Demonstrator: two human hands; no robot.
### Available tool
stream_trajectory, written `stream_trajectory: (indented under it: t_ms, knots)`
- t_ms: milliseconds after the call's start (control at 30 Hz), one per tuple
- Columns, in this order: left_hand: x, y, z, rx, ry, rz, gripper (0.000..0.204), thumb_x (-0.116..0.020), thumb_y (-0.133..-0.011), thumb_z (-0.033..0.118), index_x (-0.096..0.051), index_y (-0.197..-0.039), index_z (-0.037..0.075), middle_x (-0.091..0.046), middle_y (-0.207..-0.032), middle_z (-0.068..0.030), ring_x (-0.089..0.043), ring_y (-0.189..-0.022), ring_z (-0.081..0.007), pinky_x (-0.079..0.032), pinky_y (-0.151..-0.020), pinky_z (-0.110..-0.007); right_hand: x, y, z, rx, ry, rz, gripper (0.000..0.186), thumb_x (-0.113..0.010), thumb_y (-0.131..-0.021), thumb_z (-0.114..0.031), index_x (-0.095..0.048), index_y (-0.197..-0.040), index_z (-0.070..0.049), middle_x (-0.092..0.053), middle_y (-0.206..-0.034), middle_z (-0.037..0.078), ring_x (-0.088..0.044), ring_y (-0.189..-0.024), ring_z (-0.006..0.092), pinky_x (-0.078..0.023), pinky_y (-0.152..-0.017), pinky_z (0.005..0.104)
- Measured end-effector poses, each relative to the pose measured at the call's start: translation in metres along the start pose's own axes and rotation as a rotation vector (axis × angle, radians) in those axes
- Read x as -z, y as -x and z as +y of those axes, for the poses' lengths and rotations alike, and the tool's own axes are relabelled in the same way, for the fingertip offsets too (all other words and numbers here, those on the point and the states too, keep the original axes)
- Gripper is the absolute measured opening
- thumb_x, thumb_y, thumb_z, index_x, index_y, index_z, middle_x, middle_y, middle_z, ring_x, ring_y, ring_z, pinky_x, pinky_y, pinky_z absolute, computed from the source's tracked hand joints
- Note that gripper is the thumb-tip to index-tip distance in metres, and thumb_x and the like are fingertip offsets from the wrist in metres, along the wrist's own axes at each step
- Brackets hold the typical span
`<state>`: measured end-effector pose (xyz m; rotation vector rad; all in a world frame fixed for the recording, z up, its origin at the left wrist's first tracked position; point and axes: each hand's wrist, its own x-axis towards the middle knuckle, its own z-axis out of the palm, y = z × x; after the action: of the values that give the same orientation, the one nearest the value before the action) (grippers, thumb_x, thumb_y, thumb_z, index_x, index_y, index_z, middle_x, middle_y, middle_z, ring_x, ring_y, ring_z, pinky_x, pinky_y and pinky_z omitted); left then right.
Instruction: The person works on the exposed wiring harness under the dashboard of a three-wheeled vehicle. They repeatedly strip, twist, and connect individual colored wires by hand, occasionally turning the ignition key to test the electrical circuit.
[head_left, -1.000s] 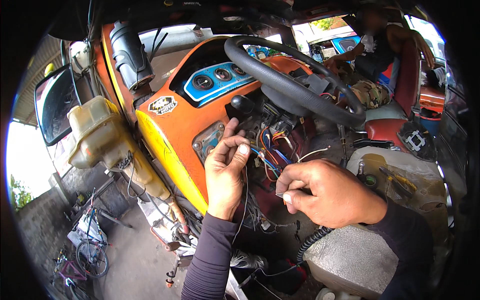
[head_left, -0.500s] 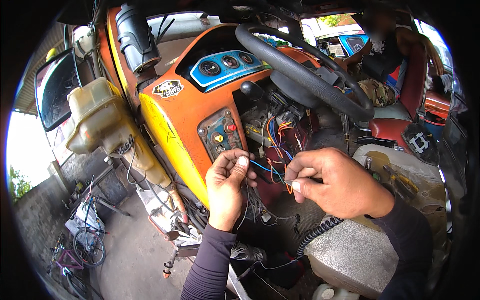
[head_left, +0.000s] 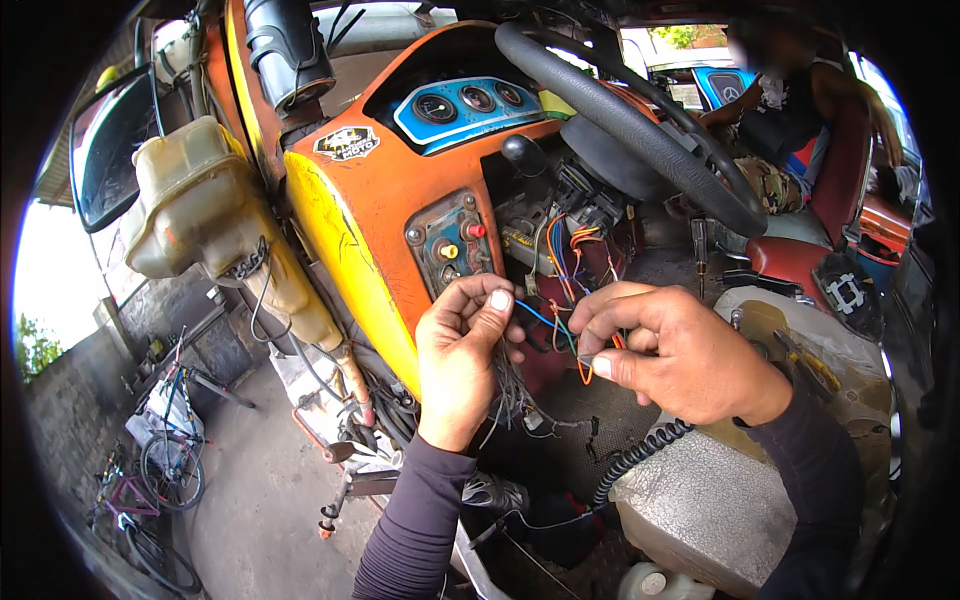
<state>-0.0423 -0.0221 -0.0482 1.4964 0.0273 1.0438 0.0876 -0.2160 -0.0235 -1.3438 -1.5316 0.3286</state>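
Below the steering wheel (head_left: 630, 130), coloured wires (head_left: 560, 240) hang from the opened steering column (head_left: 565, 195). My left hand (head_left: 465, 350) is closed in a pinch on the end of a blue wire (head_left: 535, 313), beside a panel (head_left: 449, 236) with red and yellow buttons. My right hand (head_left: 665, 355), also closed, pinches a bunch of wires that includes an orange one (head_left: 586, 374) and a green one. What exactly lies between the right fingertips is hard to make out. Dark loose cables (head_left: 510, 400) dangle under my left hand.
An orange and yellow dashboard (head_left: 365, 180) carries a blue gauge cluster (head_left: 475, 110). A plastic reservoir (head_left: 185, 205) hangs at left, above bikes (head_left: 170, 460) on concrete. A person (head_left: 790, 120) sits at upper right behind a red seat (head_left: 775, 258). A coiled hose (head_left: 640, 460) lies below.
My left hand has come down from near the dark knob, uncovering the button panel. The blue and orange wires are pulled further out between my hands. The view has shifted slightly.
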Motion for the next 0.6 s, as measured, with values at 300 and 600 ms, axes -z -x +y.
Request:
stream_trajectory:
  t_ms: [300, 600]
  knots:
    - [0.0027, 0.0026, -0.0002, 0.008, -0.047, 0.005, 0.013, -0.065, -0.106, 0.01, -0.066, -0.114, 0.001, -0.068, -0.09, -0.0014, -0.062, -0.073, -0.0088, -0.051, -0.061, -0.024, -0.003, -0.0011, -0.0032, -0.087, -0.115, -0.034, 0.008, -0.063, -0.098, 0.004, -0.067, -0.103, 0.007, -0.067, -0.094, 0.008, -0.061, -0.091, 0.0094, -0.053, -0.082, 0.0288]
    - [0.0067, 0.0081, -0.0032, 0.023, -0.039, 0.029, 0.014, -0.065, -0.105, 0.01, -0.067, -0.115, 0.001, -0.067, -0.088, -0.0008, -0.062, -0.072, -0.0088, -0.051, -0.059, -0.023, -0.0065, -0.0024, 0.0008, -0.12, -0.135, -0.068, 0.008, -0.063, -0.097, 0.003, -0.068, -0.103, 0.007, -0.068, -0.094, 0.007, -0.061, -0.089, 0.0088, -0.053, -0.081, 0.0287]
